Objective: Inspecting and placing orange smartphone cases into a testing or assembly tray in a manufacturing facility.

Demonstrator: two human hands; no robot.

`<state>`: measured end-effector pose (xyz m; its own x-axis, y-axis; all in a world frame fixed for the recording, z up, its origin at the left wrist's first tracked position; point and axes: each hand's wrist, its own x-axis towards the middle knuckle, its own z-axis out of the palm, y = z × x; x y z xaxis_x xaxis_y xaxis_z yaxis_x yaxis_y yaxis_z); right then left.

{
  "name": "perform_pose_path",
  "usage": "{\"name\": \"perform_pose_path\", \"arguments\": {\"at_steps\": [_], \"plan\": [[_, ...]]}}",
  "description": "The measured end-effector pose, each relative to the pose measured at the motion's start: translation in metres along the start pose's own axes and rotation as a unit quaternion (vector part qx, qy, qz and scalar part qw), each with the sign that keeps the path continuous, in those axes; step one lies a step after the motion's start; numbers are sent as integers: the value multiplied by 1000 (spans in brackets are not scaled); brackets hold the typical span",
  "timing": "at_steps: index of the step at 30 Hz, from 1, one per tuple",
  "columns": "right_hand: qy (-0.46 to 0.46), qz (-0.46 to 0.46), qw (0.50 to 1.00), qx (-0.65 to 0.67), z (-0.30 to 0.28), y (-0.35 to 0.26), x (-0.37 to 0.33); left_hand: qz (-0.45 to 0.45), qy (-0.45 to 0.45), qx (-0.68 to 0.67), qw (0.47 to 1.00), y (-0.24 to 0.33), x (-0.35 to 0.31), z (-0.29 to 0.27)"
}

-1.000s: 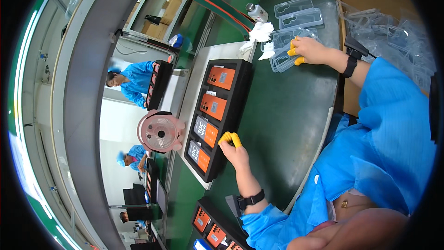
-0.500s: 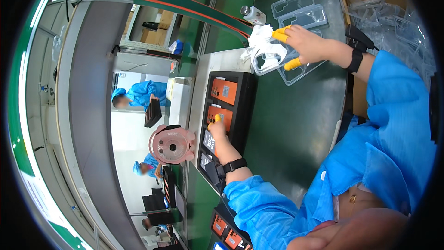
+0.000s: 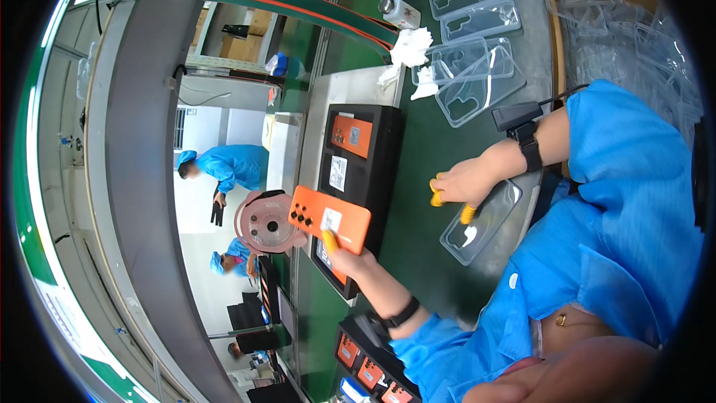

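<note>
Plainly, left hand (image 3: 352, 263) holds a white-labelled orange phone (image 3: 332, 218); right hand (image 3: 477, 177) over clear case (image 3: 488, 225), grip unclear.

Bench (image 3: 421, 157): dark green top. At its far edge, a green, orange-edged strip (image 3: 313, 11) arches across. Beyond that edge: open shelving (image 3: 231, 41) with brown cartons (image 3: 246, 48), then a white wall (image 3: 194, 231), evenly lit. Broad grey beam (image 3: 130, 142) farther out, bowed by lens. Outermost, bright white light (image 3: 63, 313); fixture outline unclear from glare.
</note>
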<state>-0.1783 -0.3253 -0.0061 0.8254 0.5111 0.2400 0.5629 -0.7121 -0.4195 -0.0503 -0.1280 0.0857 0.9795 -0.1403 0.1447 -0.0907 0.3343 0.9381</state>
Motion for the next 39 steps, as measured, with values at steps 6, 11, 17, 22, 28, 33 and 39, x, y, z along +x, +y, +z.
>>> {"name": "perform_pose_path", "arguments": {"at_steps": [6, 11, 17, 22, 28, 33, 39], "plan": [[271, 100, 760, 582, 26, -31, 28, 22, -37, 60, 997, -48, -130, -8], [279, 162, 867, 380, 1, -55, 15, 116, -291, 440, 842, -69, -134, -49], [221, -49, 974, 13, -20, -65, -25, 99, -361, 539, 754, -64, -134, -59], [-30, 105, 994, 32, 9, -64, -38, 142, -316, 500, 794, -73, -137, -58], [92, 72, 992, -42, 11, -39, -27, 119, -239, 381, 885, -72, -143, -62], [150, 85, 985, -22, 4, -56, -23, 68, -218, 185, 956, -66, -162, -56], [260, 37, 963, -66, 6, -67, -14, -25, -188, 215, 958, -60, -167, -44]]}}
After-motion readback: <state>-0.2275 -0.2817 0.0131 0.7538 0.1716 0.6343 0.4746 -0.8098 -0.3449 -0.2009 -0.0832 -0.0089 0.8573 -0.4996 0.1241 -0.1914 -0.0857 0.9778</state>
